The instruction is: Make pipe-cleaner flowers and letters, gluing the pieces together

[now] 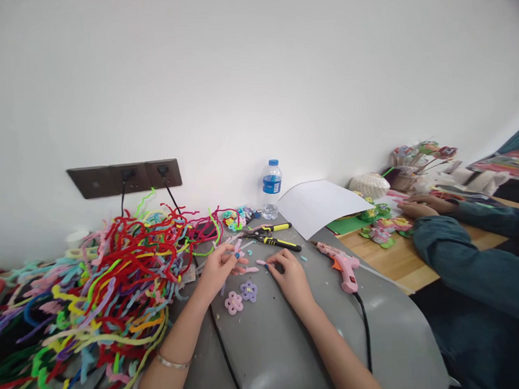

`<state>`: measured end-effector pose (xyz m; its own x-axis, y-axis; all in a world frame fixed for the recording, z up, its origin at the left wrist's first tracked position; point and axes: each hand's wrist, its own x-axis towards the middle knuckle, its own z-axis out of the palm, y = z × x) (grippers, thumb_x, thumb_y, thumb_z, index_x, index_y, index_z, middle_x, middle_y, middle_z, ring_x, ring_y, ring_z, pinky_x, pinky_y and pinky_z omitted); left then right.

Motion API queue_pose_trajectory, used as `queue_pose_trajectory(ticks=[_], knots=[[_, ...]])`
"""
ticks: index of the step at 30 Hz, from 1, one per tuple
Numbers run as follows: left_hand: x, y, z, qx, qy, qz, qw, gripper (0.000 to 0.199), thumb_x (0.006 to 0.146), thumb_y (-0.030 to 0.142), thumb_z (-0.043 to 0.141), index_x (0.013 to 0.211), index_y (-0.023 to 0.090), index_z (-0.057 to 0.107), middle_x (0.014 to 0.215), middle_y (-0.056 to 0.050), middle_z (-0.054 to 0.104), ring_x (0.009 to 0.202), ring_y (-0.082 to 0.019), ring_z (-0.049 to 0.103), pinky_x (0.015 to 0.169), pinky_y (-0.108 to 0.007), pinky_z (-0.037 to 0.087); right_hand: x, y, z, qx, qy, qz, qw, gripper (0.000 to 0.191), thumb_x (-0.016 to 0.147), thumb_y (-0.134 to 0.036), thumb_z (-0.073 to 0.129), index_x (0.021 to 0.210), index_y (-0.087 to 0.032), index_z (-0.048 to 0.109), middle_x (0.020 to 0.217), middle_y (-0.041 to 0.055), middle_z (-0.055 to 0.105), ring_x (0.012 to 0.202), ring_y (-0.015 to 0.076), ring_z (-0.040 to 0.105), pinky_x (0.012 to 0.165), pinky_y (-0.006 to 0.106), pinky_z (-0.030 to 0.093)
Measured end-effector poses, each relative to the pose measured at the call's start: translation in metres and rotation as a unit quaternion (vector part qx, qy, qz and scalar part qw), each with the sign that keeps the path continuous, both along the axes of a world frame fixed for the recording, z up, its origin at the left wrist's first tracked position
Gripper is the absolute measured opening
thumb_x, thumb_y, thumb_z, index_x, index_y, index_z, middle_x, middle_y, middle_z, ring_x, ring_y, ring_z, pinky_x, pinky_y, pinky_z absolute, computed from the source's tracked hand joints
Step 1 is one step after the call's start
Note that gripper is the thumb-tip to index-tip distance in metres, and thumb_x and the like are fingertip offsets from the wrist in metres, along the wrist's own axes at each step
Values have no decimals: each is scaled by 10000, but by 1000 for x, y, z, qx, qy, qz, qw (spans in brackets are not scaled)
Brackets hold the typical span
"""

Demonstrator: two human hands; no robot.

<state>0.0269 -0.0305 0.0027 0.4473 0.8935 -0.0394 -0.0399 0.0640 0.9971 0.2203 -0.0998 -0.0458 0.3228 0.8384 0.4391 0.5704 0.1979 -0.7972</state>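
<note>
My left hand (219, 271) is closed, its thumb and fingertips pinching pink pipe cleaner pieces (237, 248) that stick up between them. Just to its right, my right hand (290, 277) holds a short pink pipe cleaner piece (260, 262) at its fingertips. Another short pink length (252, 270) shows between the two hands; whether it lies on the table or is held I cannot tell. Below the hands, a pink pipe cleaner flower (234, 302) and a purple one (249, 291) lie flat on the grey table (285, 355).
Yellow-and-black pliers (283, 244) lie beyond my hands, with a water bottle (272, 191) behind. At right are a pink glue gun (342, 265) with a black cord and white paper (321, 206). Tangled pipe cleaners (104, 307) cover the left. A co-worker's sleeve (463, 259) is at far right.
</note>
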Motion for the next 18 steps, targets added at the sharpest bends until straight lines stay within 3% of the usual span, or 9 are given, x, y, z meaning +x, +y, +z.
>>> queue_pose_trajectory(ticks=[4, 9, 14, 18], knots=[[3, -2, -2, -22, 3, -35, 999, 428, 681, 495, 775, 893, 180, 577, 816, -99, 785, 639, -210, 738, 587, -269, 525, 5, -4, 2, 5, 51, -4, 999, 242, 872, -426, 613, 808, -201, 676, 730, 22, 579, 642, 182, 487, 618, 300, 395], [8, -9, -4, -34, 17, -95, 995, 447, 703, 519, 765, 909, 166, 584, 873, -134, 789, 567, -186, 719, 519, -250, 511, 5, -6, 8, 0, 128, 33, 991, 360, 832, -550, 618, 772, -196, 636, 647, 2, 563, 574, 157, 472, 535, 270, 365], [10, -16, -4, -18, 25, -159, 987, 493, 733, 541, 746, 1002, 144, 632, 813, -119, 774, 561, -184, 717, 492, -229, 478, -7, -4, 23, 1, 172, 71, 982, 332, 801, -522, 658, 748, -195, 635, 673, 14, 605, 592, 153, 504, 553, 267, 396], [10, -15, -4, -3, 18, -158, 987, 463, 759, 511, 734, 1050, 159, 658, 834, -105, 777, 604, -190, 722, 521, -244, 484, -9, -1, 35, -2, 186, 85, 979, 293, 782, -478, 691, 744, -191, 649, 646, 4, 588, 571, 142, 476, 532, 263, 368]])
